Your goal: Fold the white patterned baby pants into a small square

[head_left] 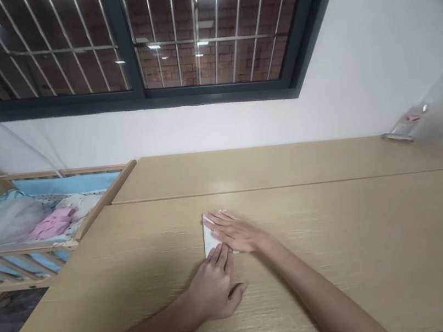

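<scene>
Both flat, open hands, left hand (pixel 216 283) and right hand (pixel 235 230), on blank white folded paper (pixel 208 239).

Barred window (pixel 127 36) above wooden table (pixel 340 237)

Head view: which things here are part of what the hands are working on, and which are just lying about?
In hand:
- white folded paper, pressed flat under both hands
- right hand, flat on top of it
- left hand, fingertips on its near edge
- wooden table beneath

Lying about:
- clear plastic bag at the far right
- wooden crib with bedding, at left
</scene>
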Demonstrator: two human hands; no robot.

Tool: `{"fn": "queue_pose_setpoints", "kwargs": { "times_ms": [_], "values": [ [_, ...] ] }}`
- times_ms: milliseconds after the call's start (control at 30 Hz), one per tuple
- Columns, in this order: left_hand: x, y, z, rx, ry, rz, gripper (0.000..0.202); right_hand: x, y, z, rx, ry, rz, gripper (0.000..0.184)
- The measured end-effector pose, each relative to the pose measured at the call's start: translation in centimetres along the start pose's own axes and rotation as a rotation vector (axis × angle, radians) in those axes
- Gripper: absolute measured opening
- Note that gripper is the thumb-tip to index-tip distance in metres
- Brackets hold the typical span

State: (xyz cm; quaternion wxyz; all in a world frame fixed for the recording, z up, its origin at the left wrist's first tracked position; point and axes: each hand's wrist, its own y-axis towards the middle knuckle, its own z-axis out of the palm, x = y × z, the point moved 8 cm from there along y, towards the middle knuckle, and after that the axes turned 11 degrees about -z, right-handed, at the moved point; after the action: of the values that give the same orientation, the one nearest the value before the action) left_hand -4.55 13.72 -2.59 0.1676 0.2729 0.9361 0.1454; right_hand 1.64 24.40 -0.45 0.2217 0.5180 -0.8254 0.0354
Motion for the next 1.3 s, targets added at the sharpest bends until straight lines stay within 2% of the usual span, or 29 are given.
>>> {"fn": "queue_pose_setpoints", "kwargs": {
  "times_ms": [167,300,400,467,567,633,700,833,933,1067,1300],
  "values": [
    [0.0,-0.2,0.2,-0.018,0.042,0.016,0.071,-3.6,0.5,-0.3,-0.045,-0.069,0.063,0.059],
    [0.4,0.6,-1.1,-0.011,-0.012,0.006,0.062,-4.1,0.3,-0.1,-0.068,-0.062,0.081,0.063],
    [2.5,1.8,-2.6,-0.021,-0.166,-0.101,0.039,-4.0,-0.3,-0.2,-0.125,-0.056,0.135,0.064],
    [4.6,2.5,-3.7,-0.076,-0.233,-0.190,0.027,-4.0,-0.9,-0.5,-0.194,-0.057,0.184,0.066],
    [7.4,3.2,-4.6,-0.154,-0.220,-0.308,0.021,-3.9,-1.7,-1.3,-0.332,-0.067,0.225,0.064],
    [8.9,3.4,-4.4,-0.133,-0.184,-0.407,0.025,-3.8,-2.1,-1.9,-0.426,-0.071,0.232,0.057],
    [9.8,3.5,-3.7,-0.057,-0.145,-0.497,0.030,-3.6,-2.5,-2.3,-0.494,-0.069,0.232,0.049],
    [10.2,3.4,-2.3,0.122,-0.038,-0.617,0.036,-3.2,-3.0,-2.7,-0.565,-0.056,0.233,0.040],
    [9.9,3.4,-1.9,0.188,0.033,-0.640,0.041,-3.0,-3.2,-2.7,-0.590,-0.045,0.225,0.035],
    [9.8,3.6,-1.4,0.207,0.072,-0.617,0.043,-2.9,-3.1,-2.6,-0.590,-0.022,0.216,0.031],
    [10.6,3.7,-0.7,0.140,-0.049,-0.617,0.035,-3.3,-2.7,-2.3,-0.583,0.023,0.186,0.023]
  ]
}}
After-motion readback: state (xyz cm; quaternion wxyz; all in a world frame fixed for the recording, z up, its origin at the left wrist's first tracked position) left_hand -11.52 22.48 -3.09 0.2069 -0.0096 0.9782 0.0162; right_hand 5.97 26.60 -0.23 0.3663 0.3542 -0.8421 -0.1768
